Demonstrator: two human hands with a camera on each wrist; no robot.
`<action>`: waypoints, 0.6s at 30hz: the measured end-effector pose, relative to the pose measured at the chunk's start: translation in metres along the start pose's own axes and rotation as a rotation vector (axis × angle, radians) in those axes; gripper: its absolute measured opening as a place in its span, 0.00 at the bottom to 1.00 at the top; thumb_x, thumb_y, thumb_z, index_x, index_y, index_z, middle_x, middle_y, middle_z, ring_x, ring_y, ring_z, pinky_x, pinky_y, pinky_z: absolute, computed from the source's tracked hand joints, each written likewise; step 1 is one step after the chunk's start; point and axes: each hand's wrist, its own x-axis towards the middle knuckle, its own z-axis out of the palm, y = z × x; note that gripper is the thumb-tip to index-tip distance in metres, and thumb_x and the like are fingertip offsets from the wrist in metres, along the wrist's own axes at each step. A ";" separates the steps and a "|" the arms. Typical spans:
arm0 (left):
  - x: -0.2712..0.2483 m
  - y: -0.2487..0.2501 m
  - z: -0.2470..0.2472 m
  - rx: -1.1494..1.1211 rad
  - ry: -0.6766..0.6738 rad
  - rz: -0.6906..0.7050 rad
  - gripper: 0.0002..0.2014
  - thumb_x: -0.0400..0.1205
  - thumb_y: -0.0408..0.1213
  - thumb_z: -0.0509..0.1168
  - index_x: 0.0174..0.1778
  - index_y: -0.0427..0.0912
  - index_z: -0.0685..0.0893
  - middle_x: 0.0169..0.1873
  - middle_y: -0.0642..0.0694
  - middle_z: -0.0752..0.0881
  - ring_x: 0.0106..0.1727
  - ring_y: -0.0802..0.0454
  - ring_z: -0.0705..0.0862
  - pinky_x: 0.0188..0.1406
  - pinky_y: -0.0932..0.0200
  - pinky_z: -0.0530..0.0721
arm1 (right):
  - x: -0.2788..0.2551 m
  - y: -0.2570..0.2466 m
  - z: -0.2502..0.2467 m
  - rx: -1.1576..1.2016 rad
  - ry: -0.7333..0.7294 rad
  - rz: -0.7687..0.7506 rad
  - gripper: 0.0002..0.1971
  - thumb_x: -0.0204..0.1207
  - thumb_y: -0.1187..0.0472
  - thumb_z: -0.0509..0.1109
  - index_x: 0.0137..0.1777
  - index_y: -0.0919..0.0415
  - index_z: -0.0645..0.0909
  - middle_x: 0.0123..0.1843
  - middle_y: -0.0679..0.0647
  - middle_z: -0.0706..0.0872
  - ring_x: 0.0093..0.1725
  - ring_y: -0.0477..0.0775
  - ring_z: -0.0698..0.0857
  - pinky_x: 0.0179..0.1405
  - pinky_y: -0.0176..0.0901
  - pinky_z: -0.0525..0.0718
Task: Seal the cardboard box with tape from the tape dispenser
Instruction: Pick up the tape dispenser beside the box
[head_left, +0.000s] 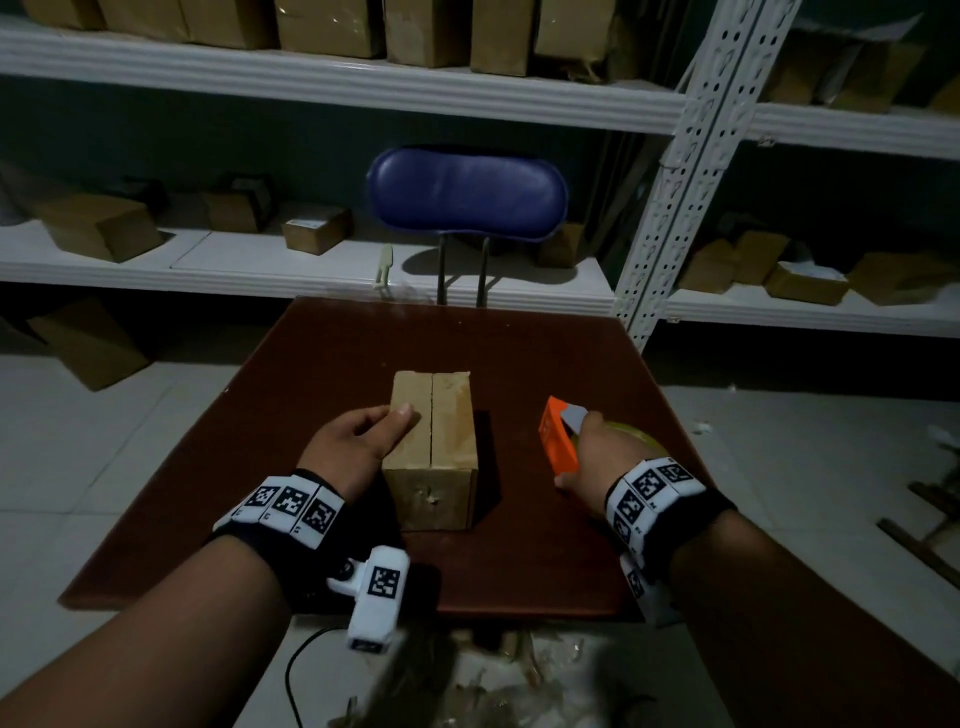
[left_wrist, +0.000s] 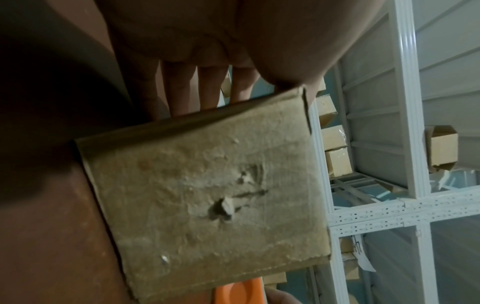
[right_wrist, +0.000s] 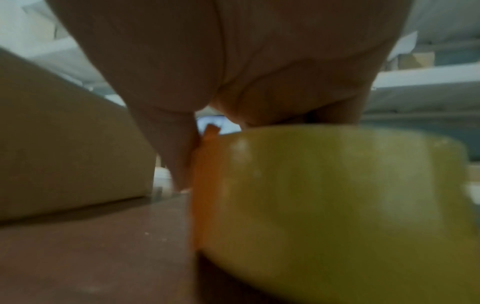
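Observation:
A small brown cardboard box (head_left: 434, 447) stands on the dark red table (head_left: 322, 374), its two top flaps meeting in a bare seam down the middle. My left hand (head_left: 363, 441) holds its left side, thumb on the left flap and fingers along the side wall. In the left wrist view the box's dented near face (left_wrist: 202, 195) fills the frame below my fingers (left_wrist: 182, 90). To the right of the box, my right hand (head_left: 597, 452) grips the orange tape dispenser (head_left: 558, 436) with its yellowish tape roll (right_wrist: 337, 195), low over the table.
A blue chair (head_left: 467, 192) stands behind the table. White metal shelves (head_left: 332, 88) hold several cardboard boxes. More boxes sit on the tiled floor at left (head_left: 88, 343). Scraps of tape and paper litter the floor (head_left: 498, 675) near the table's front edge.

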 end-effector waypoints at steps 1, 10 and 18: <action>-0.002 0.001 -0.001 0.027 0.019 0.004 0.21 0.81 0.60 0.66 0.60 0.50 0.89 0.52 0.54 0.89 0.49 0.60 0.85 0.46 0.61 0.77 | 0.001 0.002 0.000 0.004 0.013 -0.014 0.41 0.80 0.47 0.72 0.85 0.62 0.57 0.68 0.60 0.84 0.61 0.62 0.87 0.59 0.54 0.86; -0.014 0.028 -0.006 -0.089 0.270 0.223 0.08 0.82 0.50 0.70 0.49 0.52 0.88 0.46 0.53 0.90 0.49 0.55 0.87 0.51 0.51 0.86 | -0.013 0.031 -0.047 0.494 0.290 -0.109 0.23 0.68 0.35 0.68 0.61 0.43 0.83 0.53 0.47 0.88 0.50 0.52 0.86 0.51 0.48 0.82; -0.037 0.048 0.001 -0.486 -0.036 0.251 0.19 0.82 0.50 0.66 0.57 0.37 0.85 0.45 0.41 0.91 0.32 0.58 0.87 0.29 0.63 0.85 | -0.054 0.017 -0.068 0.893 0.390 -0.452 0.12 0.67 0.36 0.79 0.49 0.34 0.87 0.47 0.31 0.88 0.49 0.30 0.84 0.43 0.32 0.75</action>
